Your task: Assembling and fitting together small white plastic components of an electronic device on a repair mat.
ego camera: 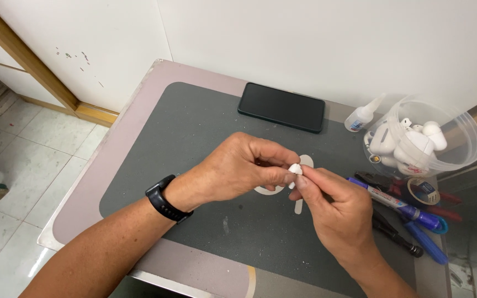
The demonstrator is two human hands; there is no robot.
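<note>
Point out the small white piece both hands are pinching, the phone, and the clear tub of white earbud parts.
small white piece [295,169]: head view, its exposed top between the fingertips.
phone [281,107]: head view, middle of its dark screen.
clear tub [466,128]: head view, its right rim.

Both hands meet fingertip to fingertip.
Left hand [233,171] curls knuckles-up; right hand [338,212] pinches with thumb and forefinger, wrists angled inward.

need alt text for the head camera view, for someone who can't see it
Two bare hands, left hand and right hand, pinch a small white earbud together above a grey mat. A dark phone lies behind.
</note>
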